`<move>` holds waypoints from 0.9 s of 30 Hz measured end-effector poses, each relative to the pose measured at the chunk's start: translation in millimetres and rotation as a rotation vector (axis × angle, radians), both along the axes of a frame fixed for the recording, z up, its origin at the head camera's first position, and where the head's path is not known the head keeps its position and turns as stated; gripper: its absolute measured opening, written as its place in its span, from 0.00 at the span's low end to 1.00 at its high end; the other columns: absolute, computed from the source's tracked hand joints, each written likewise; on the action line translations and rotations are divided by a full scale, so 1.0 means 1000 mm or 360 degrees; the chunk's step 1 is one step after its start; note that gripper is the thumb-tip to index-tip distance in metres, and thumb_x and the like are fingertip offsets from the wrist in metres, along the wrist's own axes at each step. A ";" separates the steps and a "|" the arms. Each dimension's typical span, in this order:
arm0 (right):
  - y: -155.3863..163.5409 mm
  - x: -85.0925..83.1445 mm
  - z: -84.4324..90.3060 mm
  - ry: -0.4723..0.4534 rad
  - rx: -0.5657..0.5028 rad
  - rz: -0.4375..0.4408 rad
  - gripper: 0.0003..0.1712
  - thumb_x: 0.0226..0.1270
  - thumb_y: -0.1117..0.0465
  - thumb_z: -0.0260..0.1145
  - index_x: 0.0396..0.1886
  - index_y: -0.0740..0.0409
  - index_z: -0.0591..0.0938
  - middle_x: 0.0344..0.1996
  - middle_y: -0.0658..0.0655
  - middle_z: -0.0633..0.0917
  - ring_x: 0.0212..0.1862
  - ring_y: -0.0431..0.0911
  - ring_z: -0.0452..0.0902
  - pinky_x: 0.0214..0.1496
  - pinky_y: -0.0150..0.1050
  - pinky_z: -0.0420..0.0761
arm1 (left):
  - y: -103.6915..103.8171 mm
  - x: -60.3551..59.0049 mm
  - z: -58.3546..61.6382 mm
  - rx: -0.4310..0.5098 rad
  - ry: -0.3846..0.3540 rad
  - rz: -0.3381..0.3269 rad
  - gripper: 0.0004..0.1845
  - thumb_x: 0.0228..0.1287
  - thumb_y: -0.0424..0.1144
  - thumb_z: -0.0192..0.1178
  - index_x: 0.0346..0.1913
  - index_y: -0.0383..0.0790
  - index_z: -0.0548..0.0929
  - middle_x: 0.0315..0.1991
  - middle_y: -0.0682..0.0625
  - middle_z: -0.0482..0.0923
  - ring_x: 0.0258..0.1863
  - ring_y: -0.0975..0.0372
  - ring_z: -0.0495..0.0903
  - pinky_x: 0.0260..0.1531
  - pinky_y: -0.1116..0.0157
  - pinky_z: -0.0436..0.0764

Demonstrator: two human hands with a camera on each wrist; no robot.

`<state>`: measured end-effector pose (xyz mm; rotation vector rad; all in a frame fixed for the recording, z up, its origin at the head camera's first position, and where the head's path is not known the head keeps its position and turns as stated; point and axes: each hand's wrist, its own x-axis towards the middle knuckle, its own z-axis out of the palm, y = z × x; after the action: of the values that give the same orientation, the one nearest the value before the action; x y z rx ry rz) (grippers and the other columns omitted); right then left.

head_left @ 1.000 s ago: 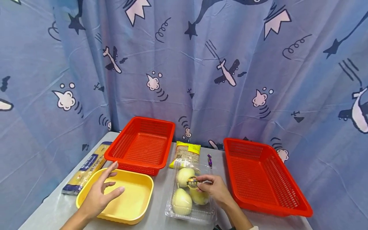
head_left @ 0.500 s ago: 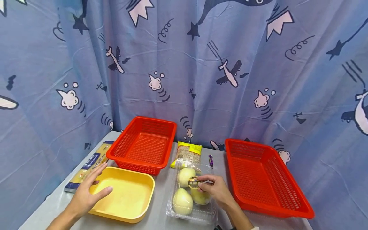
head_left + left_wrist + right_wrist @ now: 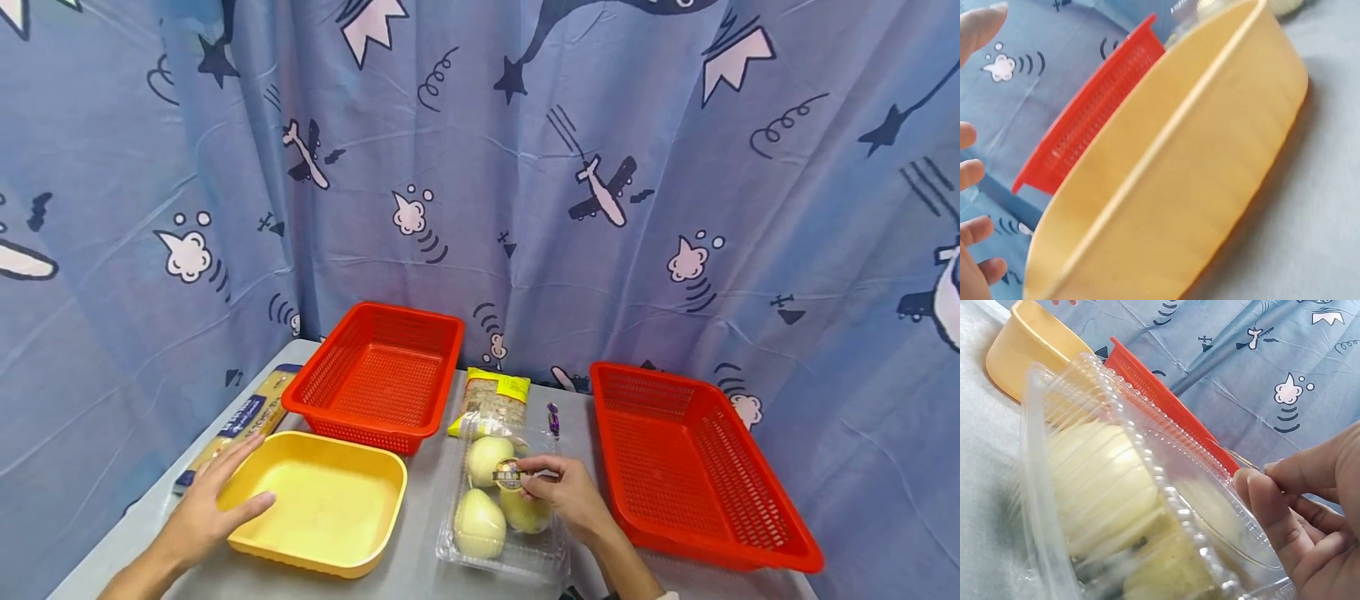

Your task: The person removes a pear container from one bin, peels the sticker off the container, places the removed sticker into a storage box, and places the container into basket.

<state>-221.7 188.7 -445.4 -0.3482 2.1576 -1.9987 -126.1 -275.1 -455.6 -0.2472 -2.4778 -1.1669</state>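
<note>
A clear plastic clamshell box (image 3: 517, 562) with three pale yellow pears (image 3: 478, 525) lies on the grey table between the trays. My right hand (image 3: 558, 492) rests on its lid and pinches the lid by the round sticker (image 3: 508, 477). In the right wrist view the curled fingers (image 3: 1266, 494) grip the edge of the box (image 3: 1116, 487). My left hand (image 3: 217, 496) lies open at the left rim of the yellow tray (image 3: 337, 454), fingers straight, thumb at the inner edge. The left wrist view shows the fingers (image 3: 972, 175) beside the tray wall (image 3: 1179, 187).
One empty red basket (image 3: 390, 310) stands behind the yellow tray; a second, larger red basket (image 3: 637, 371) stands at the right. A pasta packet (image 3: 240, 421) lies at the left edge. A yellow-green packet (image 3: 491, 396) and a small purple sweet (image 3: 553, 417) lie behind the box. Blue curtain all round.
My left hand has drawn back from over the yellow tray to its left rim. The right hand stays on the box lid.
</note>
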 end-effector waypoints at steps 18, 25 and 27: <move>-0.001 -0.001 0.002 -0.0004 -0.0005 -0.0021 0.16 0.59 0.79 0.63 0.48 0.82 0.78 0.36 0.63 0.82 0.30 0.45 0.82 0.35 0.35 0.82 | -0.017 -0.002 -0.030 -0.0325 -0.0134 0.0063 0.42 0.52 0.49 0.71 0.69 0.37 0.68 0.68 0.33 0.61 0.58 0.37 0.56 0.43 0.31 0.57; -0.001 -0.001 0.002 0.0022 -0.0007 -0.0015 0.16 0.58 0.80 0.63 0.47 0.83 0.78 0.36 0.64 0.82 0.30 0.45 0.82 0.35 0.35 0.83 | -0.021 -0.002 -0.039 -0.0410 -0.0246 0.0089 0.44 0.52 0.53 0.69 0.70 0.40 0.66 0.70 0.35 0.58 0.60 0.36 0.54 0.43 0.32 0.57; -0.001 0.000 0.001 0.0026 0.0001 -0.0012 0.16 0.58 0.80 0.63 0.47 0.83 0.78 0.37 0.64 0.82 0.30 0.45 0.82 0.35 0.36 0.83 | -0.022 -0.001 -0.043 -0.0447 -0.0273 0.0108 0.45 0.52 0.55 0.69 0.70 0.40 0.65 0.70 0.35 0.58 0.61 0.36 0.54 0.43 0.32 0.57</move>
<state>-221.9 187.6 -444.0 -0.3583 2.1726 -2.0061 -127.5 -296.8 -498.3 -0.1424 -2.7764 -0.8422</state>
